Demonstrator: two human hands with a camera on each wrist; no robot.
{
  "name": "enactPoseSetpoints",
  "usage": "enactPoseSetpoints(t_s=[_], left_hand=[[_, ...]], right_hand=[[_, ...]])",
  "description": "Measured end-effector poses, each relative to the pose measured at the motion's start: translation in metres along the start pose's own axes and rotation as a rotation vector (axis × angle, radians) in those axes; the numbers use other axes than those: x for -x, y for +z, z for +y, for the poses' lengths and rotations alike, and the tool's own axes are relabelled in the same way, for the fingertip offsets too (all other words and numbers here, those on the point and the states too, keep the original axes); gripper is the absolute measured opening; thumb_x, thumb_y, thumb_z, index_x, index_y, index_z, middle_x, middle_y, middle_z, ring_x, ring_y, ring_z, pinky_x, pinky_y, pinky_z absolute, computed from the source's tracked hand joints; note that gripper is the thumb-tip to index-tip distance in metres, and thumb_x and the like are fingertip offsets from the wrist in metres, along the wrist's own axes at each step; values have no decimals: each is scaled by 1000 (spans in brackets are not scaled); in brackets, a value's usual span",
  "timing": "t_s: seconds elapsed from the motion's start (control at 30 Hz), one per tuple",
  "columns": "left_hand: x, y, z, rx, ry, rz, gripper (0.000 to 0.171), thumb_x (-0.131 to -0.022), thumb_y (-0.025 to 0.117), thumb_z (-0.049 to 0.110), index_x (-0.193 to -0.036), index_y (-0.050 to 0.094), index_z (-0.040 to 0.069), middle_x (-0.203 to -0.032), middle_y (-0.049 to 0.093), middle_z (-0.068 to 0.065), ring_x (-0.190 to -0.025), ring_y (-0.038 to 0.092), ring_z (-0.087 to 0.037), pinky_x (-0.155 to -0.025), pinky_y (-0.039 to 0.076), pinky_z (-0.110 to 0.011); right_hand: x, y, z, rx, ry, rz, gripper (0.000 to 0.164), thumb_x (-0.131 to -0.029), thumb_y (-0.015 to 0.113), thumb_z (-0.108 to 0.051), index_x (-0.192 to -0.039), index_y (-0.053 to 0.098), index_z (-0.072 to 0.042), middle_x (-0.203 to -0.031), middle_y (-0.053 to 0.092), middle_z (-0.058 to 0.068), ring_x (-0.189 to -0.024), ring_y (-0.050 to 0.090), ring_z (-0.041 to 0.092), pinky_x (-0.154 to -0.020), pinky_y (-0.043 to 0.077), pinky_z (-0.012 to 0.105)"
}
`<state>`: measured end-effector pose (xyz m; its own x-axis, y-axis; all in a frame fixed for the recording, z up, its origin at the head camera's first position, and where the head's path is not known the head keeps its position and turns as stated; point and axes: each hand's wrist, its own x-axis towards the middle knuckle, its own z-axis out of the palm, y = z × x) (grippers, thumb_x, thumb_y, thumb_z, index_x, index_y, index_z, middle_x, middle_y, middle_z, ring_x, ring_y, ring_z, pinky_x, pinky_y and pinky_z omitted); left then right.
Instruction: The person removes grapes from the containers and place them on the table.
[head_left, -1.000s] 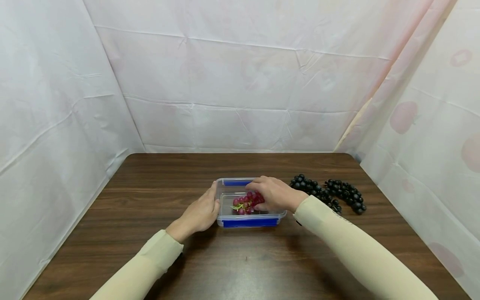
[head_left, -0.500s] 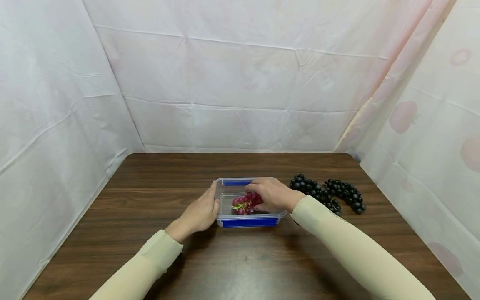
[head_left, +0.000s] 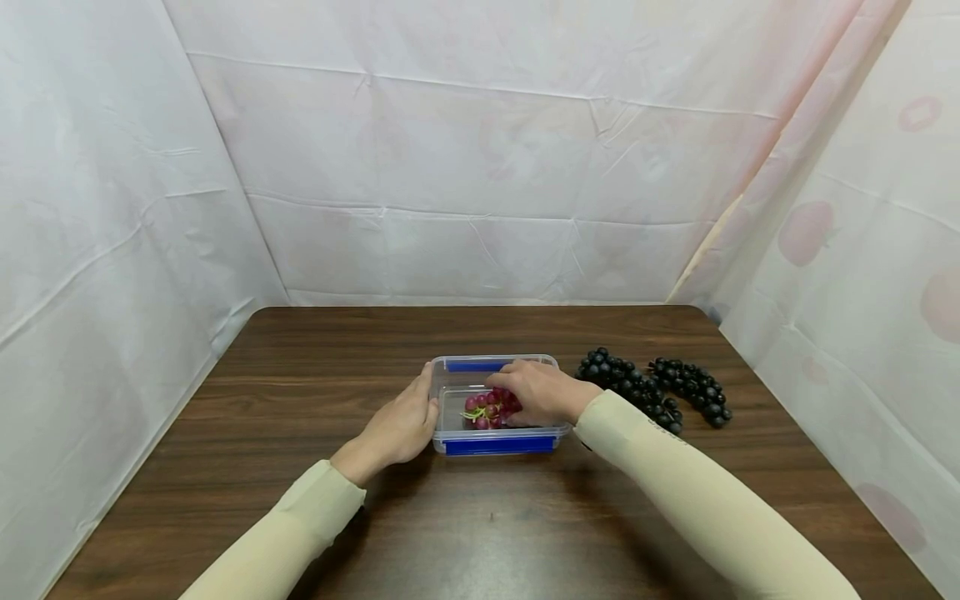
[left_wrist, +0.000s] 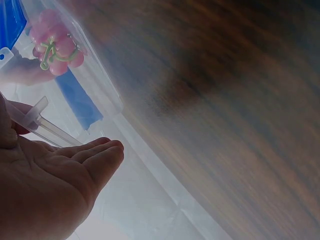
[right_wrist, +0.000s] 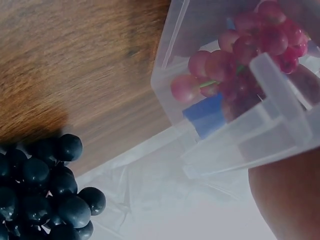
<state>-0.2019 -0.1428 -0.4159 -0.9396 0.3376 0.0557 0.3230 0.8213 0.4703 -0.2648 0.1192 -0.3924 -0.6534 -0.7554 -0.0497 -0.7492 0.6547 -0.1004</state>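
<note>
A clear plastic food container (head_left: 459, 398) with blue clips sits on the table without a lid. Inside lies a bunch of red grapes (head_left: 483, 410) with green stems, also visible in the right wrist view as red grapes (right_wrist: 245, 47) through the clear wall. My right hand (head_left: 543, 392) reaches over the container's right side and grips the bunch's right part; its fingertips are partly hidden. Against the left wall rests my left hand (head_left: 401, 421), its fingers (left_wrist: 102, 155) straight along the side and its thumb near the front corner.
Two bunches of black grapes lie to the right: one black bunch (head_left: 626, 385) close behind my right forearm, another black bunch (head_left: 693, 390) farther right. The brown wooden table (head_left: 337, 350) ends at white cloth curtains (head_left: 480, 167) behind and at both sides.
My right hand has shifted slightly left and down inside the container, and the red grapes' right end has moved a little with it. The left hand and container stay put.
</note>
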Motion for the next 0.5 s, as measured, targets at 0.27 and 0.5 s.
enactPoseSetpoints(t_s=[0.27,0.5], left_hand=[[0,0,0,-2,0,3,68,-109,37,24,-163,5,-3,-165,25,-24,-150,32,-35,-120,31,-50],[0,0,-1,0,7,6,69,-109,37,24,-163,5,-4,-165,24,-25,-150,31,-35,-120,31,-50]], right_hand=[[-4,3,-1,20,21,-52,59,-87,85,-30,-140,61,-19,-130,66,1,-118,62,21,-104,51,41],[-6,4,-2,-26,32,-92,44,-89,82,-26,-129,63,-22,-119,69,-3,-106,65,14,-94,56,36]])
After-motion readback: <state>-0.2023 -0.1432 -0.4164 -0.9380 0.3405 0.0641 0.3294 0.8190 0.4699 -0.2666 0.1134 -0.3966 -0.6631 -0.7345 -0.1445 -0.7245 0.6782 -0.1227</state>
